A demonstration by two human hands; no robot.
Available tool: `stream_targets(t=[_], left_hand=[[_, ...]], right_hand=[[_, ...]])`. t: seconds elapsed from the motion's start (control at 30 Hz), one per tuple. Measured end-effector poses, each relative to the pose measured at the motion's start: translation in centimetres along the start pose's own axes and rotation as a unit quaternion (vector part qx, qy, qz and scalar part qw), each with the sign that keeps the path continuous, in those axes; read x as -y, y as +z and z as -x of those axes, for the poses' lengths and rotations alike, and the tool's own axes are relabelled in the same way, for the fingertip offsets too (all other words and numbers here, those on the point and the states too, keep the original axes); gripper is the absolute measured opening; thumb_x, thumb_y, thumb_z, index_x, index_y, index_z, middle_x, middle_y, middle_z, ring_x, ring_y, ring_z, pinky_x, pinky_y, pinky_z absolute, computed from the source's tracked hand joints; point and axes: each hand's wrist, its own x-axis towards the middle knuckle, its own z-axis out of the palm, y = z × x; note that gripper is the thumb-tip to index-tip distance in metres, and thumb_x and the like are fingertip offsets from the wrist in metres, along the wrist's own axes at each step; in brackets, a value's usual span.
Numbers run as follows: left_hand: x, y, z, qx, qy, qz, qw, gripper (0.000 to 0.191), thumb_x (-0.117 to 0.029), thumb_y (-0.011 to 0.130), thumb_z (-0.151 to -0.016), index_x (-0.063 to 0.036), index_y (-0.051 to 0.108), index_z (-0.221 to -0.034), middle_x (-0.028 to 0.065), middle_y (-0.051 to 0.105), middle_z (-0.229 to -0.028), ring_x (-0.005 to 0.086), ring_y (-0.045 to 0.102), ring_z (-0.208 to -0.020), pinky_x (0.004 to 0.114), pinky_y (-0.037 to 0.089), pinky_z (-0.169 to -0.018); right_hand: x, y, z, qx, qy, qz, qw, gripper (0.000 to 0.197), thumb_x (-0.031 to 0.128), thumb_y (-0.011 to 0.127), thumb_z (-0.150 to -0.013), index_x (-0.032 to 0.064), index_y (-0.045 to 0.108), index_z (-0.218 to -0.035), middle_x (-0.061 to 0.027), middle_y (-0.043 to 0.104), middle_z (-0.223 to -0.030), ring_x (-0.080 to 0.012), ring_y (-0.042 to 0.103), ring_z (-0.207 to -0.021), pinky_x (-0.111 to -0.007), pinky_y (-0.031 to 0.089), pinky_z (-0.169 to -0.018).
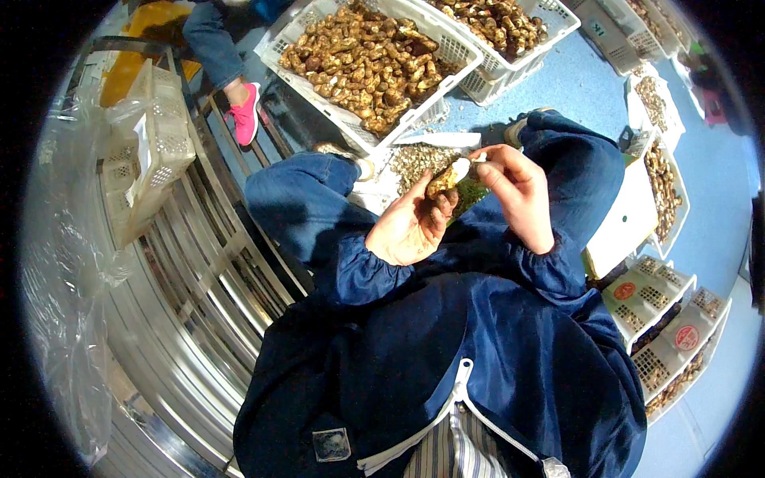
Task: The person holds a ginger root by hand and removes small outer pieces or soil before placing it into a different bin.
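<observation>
Between my knees, my left hand holds a brown mushroom with a whitish, bared end pointing up to the right. Close by that pale end, my right hand pinches a small white piece between thumb and fingertips; whether a tool is in that hand, I cannot tell. Below both hands lies a heap of pale and brown trimmings on white sheeting. Just beyond it stands a white plastic crate filled with brown mushrooms.
More crates stand at the top and right, several holding mushrooms. A metal slatted rack with an empty-looking crate is at left. A co-worker's leg and pink shoe show at upper left.
</observation>
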Motion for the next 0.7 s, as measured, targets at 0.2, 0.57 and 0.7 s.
stream_targets(t=[0.2, 0.57, 0.7], left_hand=[[-0.26, -0.25, 0.03, 0.056, -0.091, 0.081, 0.991, 0.034, -0.034, 0.049, -0.092, -0.0039, 0.057, -0.105, 0.0144, 0.062, -0.087, 0.0153, 0.062, -0.068, 0.022, 0.053, -0.056], [-0.19, -0.17, 0.33, 0.045, -0.139, 0.153, 0.977, 0.037, -0.036, 0.052, -0.09, -0.0015, 0.057, -0.103, 0.0092, 0.059, -0.082, 0.0113, 0.059, -0.064, 0.021, 0.05, -0.052], [-0.96, -0.66, -0.17, 0.112, -0.122, -0.039, 0.985, 0.038, -0.036, 0.046, -0.093, -0.0021, 0.053, -0.108, 0.0086, 0.06, -0.082, 0.0103, 0.058, -0.063, 0.022, 0.05, -0.054]], right_hand=[[-0.78, -0.64, -0.27, 0.034, 0.006, -0.134, 0.99, 0.018, 0.005, 0.057, -0.085, 0.0005, 0.047, -0.07, -0.0071, 0.057, -0.09, -0.0118, 0.05, -0.077, -0.024, 0.04, -0.072], [-0.51, -0.31, -0.29, 0.05, -0.072, -0.095, 0.992, 0.019, 0.009, 0.059, -0.085, 0.0036, 0.048, -0.071, -0.0093, 0.058, -0.093, -0.0132, 0.054, -0.08, -0.026, 0.042, -0.073], [-0.48, -0.56, -0.19, 0.055, 0.057, -0.381, 0.921, 0.012, 0.009, 0.059, -0.085, 0.0051, 0.051, -0.078, -0.0091, 0.059, -0.096, -0.016, 0.056, -0.083, -0.028, 0.044, -0.075]])
